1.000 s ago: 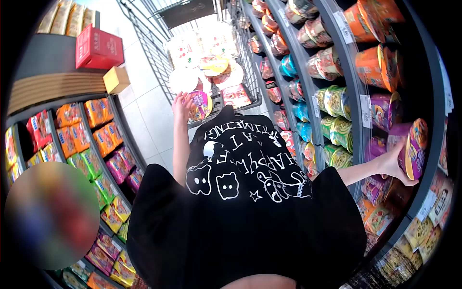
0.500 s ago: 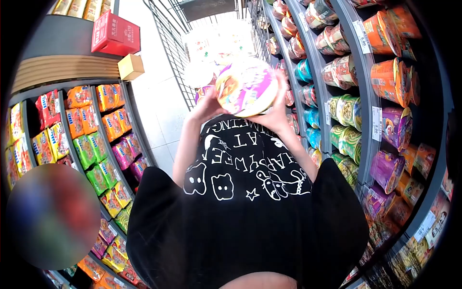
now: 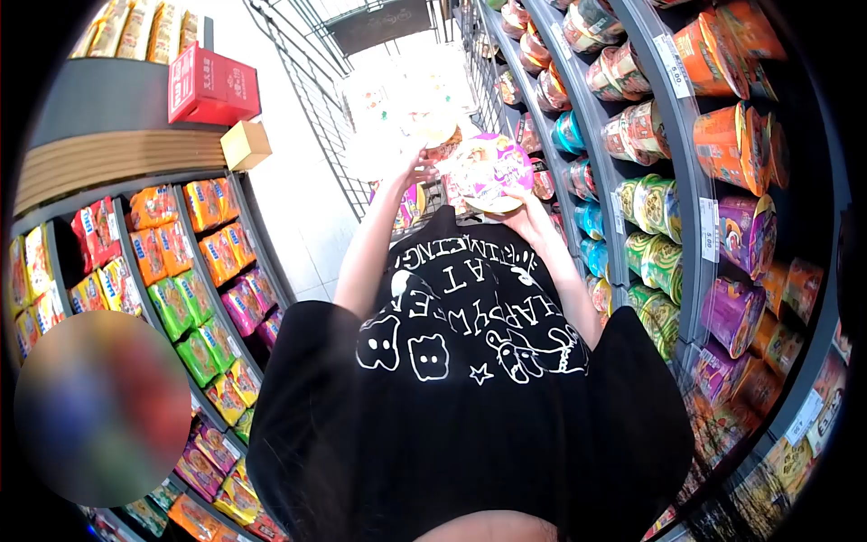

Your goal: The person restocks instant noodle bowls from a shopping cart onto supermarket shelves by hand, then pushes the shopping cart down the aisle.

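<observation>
A round instant noodle tub (image 3: pixel 498 163) with a purple and white lid is tilted in front of my body, over the near end of the shopping cart (image 3: pixel 312 86). My right hand (image 3: pixel 522 215) is closed on its near right edge. My left hand (image 3: pixel 419 170) is off the tub, just to its left, with the fingers apart and nothing visible in them. Another purple tub (image 3: pixel 412 204) shows below my left hand. Ahead of the hands, a round lid (image 3: pixel 441 135) and pale packages in the cart are washed out by glare.
At right, shelves hold cup noodles (image 3: pixel 733 230) in orange, purple and green behind clear guards. At left, racks carry bagged noodles (image 3: pixel 185 294). A red box (image 3: pixel 214 83) and a yellow block (image 3: pixel 246 145) jut out at upper left. Pale floor tiles (image 3: pixel 302 208) run beside the cart.
My left hand has let go of the tub and moved slightly up and away from it. The tub, now in my right hand only, has shifted to the right.
</observation>
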The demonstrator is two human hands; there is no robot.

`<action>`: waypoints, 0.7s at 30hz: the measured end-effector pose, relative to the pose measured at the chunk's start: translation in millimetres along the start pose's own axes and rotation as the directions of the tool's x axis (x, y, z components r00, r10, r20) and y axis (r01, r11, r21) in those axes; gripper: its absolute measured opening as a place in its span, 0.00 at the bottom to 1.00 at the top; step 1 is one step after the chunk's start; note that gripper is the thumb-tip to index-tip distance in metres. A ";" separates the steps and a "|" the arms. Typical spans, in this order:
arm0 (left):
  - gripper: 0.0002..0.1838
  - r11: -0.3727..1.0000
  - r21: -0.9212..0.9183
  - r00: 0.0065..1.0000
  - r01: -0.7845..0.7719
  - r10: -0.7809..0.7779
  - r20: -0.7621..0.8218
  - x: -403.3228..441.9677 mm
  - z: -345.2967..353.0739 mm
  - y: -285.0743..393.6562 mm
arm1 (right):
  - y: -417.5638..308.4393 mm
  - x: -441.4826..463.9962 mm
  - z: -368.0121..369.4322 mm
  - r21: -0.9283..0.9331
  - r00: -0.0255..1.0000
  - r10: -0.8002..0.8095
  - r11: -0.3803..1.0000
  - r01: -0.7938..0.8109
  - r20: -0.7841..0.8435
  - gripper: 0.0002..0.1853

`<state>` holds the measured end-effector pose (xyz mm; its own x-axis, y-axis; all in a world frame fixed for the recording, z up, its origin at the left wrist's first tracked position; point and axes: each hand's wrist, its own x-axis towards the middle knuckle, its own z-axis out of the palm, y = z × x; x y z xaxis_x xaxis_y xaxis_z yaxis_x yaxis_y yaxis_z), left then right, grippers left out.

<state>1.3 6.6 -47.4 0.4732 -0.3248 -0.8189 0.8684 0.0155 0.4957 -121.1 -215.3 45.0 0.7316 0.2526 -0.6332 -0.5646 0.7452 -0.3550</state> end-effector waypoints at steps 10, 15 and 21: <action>0.12 0.986 -0.165 0.907 0.001 -0.071 -0.416 110.6 -15.5 -29.3 | 13.1 -22.6 -26.8 0.387 0.989 -0.028 0.918 0.084 -0.148 0.26; 0.10 0.986 -0.158 0.883 -0.043 -0.036 -0.469 126.8 -23.5 -34.3 | 13.5 -15.0 -39.5 0.324 0.987 -0.086 0.938 0.126 -0.135 0.26; 0.07 0.990 -0.004 0.833 -0.141 0.116 -0.541 127.1 -53.4 -34.5 | -1.1 24.2 -15.1 0.138 0.984 -0.171 0.975 0.176 -0.043 0.35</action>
<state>39.4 15.4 -184.1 0.5751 0.2425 -0.7813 0.7939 0.0651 0.6046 -108.6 -219.4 19.7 0.8005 0.0947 -0.5918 -0.3689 0.8561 -0.3620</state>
